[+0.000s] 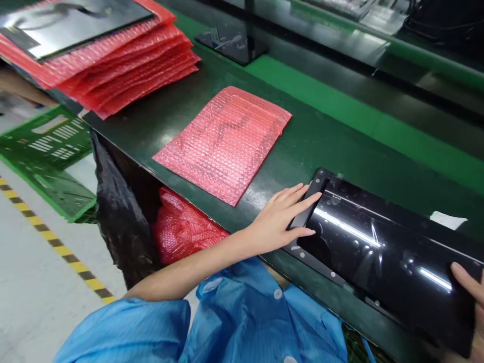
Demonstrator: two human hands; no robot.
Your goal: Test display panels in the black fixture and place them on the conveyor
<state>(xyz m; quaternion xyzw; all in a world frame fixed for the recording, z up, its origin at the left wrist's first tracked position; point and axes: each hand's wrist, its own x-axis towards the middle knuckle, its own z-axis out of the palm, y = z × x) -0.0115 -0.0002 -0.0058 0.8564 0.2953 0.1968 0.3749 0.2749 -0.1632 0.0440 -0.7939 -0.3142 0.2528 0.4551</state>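
Observation:
A glossy black panel [359, 247] lies at the right of the bench, with a dark grey frame edge [317, 264] carrying round pale dots showing along its left and near sides. My left hand [280, 217] rests on the panel's left end, fingers stretched out and spread. At the far right, partly cut off by the picture's edge, my right hand [471, 290] grips the panel's right side with a finger or thumb over its top face. A flat pink bubble-wrap pouch [227, 141] lies on the bench left of the panel.
Red bubble-wrap pouches [143, 65] are stacked at the upper left under a shiny flat panel [75, 22]. A black bag [121, 212] and crumpled red bubble wrap [185, 227] hang below the bench edge. A green crate [49, 156] stands left; a dark flat panel [230, 45] lies behind.

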